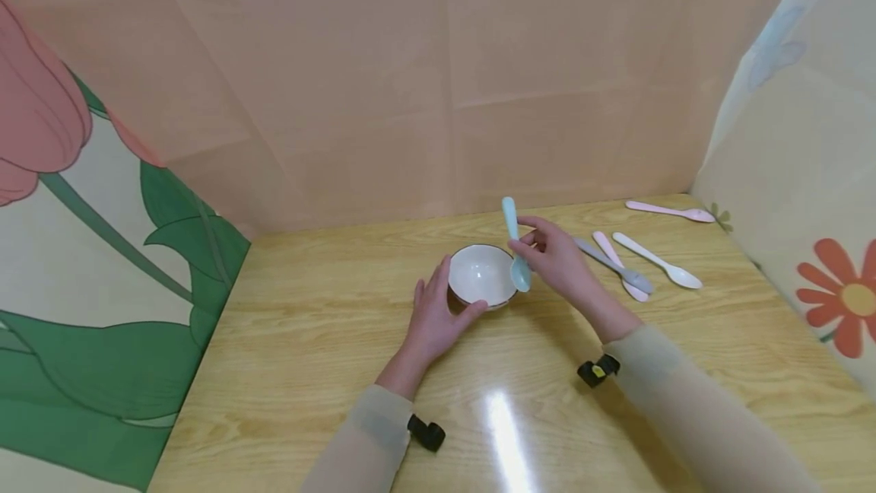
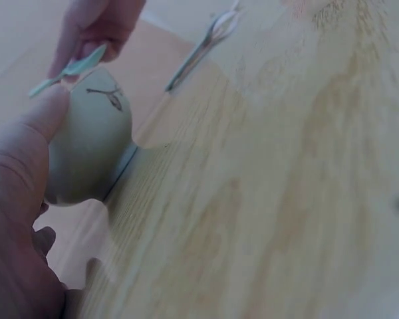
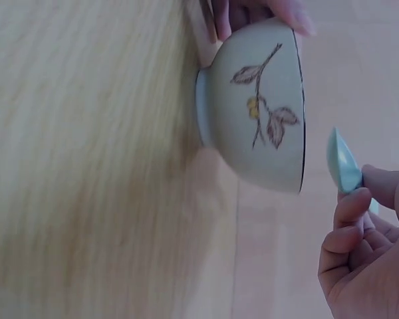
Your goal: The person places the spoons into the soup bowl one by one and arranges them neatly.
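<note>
A white bowl [image 1: 475,272] with a dark rim stands upright on the wooden table; a leaf-and-branch pattern shows on its outer wall [image 3: 269,100] in the right wrist view. My left hand [image 1: 438,318] holds the bowl from its left and near side, thumb at the near rim and fingers along the left. Between thumb and fingers, my right hand [image 1: 557,257] pinches a light blue-green spoon [image 1: 521,276]. Its handle points up and away, and the scoop hangs low by the bowl's right rim. The right wrist view shows the scoop apart from the bowl.
Right of the bowl, a grey spoon [image 1: 609,259] lies across a pink spoon [image 1: 637,293]. Beside them is a white spoon [image 1: 655,259]. Another pink spoon [image 1: 667,209] lies near the table's back right corner. Printed cloths [image 1: 342,97] stand around the table [image 1: 308,341].
</note>
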`<state>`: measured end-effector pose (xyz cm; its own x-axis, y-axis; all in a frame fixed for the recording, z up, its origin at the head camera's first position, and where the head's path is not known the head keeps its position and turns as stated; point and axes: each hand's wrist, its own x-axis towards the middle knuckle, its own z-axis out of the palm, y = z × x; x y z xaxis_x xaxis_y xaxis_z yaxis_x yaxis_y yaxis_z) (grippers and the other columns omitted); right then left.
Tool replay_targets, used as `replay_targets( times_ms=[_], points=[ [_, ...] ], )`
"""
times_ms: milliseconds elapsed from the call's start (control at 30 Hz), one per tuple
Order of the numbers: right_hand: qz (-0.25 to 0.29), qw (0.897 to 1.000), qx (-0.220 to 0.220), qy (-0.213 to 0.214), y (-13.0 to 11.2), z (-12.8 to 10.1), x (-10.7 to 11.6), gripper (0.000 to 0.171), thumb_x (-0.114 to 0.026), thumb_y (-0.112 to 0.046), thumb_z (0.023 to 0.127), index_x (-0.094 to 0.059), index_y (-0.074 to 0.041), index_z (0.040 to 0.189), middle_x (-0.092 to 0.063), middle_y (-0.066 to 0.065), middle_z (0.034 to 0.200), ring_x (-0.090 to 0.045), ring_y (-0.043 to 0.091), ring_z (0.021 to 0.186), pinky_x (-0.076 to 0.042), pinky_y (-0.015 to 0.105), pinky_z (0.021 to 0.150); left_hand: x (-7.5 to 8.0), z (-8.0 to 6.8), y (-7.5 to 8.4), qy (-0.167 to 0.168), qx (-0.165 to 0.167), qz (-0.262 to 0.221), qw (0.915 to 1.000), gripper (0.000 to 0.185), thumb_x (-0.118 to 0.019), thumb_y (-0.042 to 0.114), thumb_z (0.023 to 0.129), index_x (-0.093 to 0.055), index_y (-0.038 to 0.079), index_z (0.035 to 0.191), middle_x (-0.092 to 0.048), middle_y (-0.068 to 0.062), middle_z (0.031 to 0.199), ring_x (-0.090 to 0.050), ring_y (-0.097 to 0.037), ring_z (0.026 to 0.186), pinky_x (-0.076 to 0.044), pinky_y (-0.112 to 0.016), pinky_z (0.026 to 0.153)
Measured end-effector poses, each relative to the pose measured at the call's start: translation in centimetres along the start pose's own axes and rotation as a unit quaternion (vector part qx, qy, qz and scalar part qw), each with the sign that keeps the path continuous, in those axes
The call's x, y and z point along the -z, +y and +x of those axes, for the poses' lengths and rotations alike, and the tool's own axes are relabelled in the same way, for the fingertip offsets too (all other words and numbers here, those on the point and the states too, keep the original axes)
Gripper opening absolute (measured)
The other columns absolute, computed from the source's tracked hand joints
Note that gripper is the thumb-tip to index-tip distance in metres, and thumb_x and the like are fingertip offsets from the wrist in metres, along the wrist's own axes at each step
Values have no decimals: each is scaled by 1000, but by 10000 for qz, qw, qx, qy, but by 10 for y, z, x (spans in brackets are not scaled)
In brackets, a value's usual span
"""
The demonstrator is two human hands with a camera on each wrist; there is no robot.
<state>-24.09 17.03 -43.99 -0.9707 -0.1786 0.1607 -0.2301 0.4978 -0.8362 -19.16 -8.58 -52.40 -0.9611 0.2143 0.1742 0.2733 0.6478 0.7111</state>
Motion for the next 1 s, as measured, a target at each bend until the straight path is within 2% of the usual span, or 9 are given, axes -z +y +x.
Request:
replay_targets(
  times_ms=[233,367,600,833,1000],
  points=[
    [-31,9999,21,-140,-14,10,-18,56,-73,-22,110,-54,-4,159,-76,14,105,-68,25,83,-57,28,68,0,0,1,-10,-22,-72,10000,111,-69,71,100,-15,14,178,-29,-13,180,-27,-31,166,-3,-57,135],
    [-214,9996,68,-153,-19,13,-29,55,-74,-21,109,-54,-6,158,-76,12,103,-68,24,79,-58,33,68,1,0,2,1,-28,-97,9999,110,-70,69,101,-16,13,178,-29,-13,180,-27,-31,166,-3,-59,135],
    [-669,9974,79,-262,-20,17,-45,58,-76,-23,108,-53,-9,159,-74,9,103,-69,21,76,-58,35,66,1,-1,2,-29,-6,-35,10000,109,-69,69,101,-14,15,179,-27,-11,181,-26,-30,166,-3,-58,135],
    [-1162,9923,247,-353,-19,19,-57,59,-78,-21,106,-54,-7,158,-77,8,101,-72,22,83,-60,39,71,1,-1,2,-38,-1,-66,10000,109,-71,66,102,-14,13,178,-27,-12,181,-26,-30,166,-4,-59,135],
    [-1372,9888,295,-504,-18,19,-63,58,-78,-20,106,-54,-6,158,-78,8,99,-71,20,78,-58,39,68,1,0,1,-70,38,-53,10000,109,-71,65,102,-12,17,179,-25,-9,181,-24,-27,167,-3,-57,135]
  ],
)
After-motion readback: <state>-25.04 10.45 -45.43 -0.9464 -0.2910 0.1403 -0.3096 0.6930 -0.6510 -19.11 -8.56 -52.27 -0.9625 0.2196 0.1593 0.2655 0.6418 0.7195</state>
